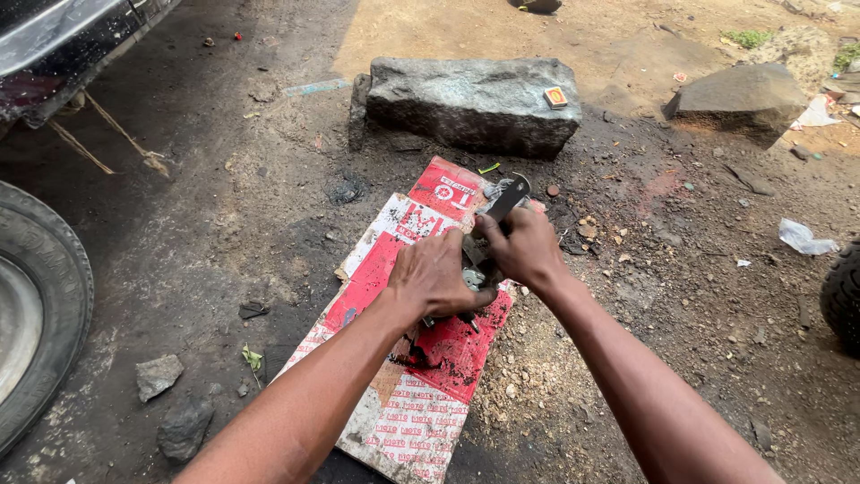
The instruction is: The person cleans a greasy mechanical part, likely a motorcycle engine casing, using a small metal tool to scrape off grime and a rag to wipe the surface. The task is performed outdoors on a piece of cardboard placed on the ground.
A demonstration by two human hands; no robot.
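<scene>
Nearest the camera, two bare forearms reach forward over a flattened red-and-white printed cardboard sheet (421,358), oil-stained and torn, which lies on dark, greasy dirt ground (224,233). To the left of the sheet's near end sit two small grey stones (159,376), a green leaf scrap, and at the frame's left edge a black rubber vehicle tyre (40,305). Part of another black tyre (844,296) shows at the right edge, well apart from the hands.

The left hand (436,276) presses palm-down, fingers curled, on a small dark greasy metal part (473,280) that rests on the cardboard's middle; most of the part is hidden under the hand, so its shape cannot be told. The right hand (522,246) is closed around a flat dark metal tool with a pale tip (507,199), angled up and away from the part.

Gravel and pebbles are scattered to the right of the cardboard, with a crumpled pale plastic scrap (804,237) farther right. Open dirt lies on the left between the cardboard and the tyre.

Beyond the cardboard's far edge, a large rough grey stone block (470,103) lies crosswise with a small orange-and-yellow matchbox (556,97) on top. A second dark boulder (739,100) sits farther right. A dark vehicle bumper (63,45) hangs over the top left corner.
</scene>
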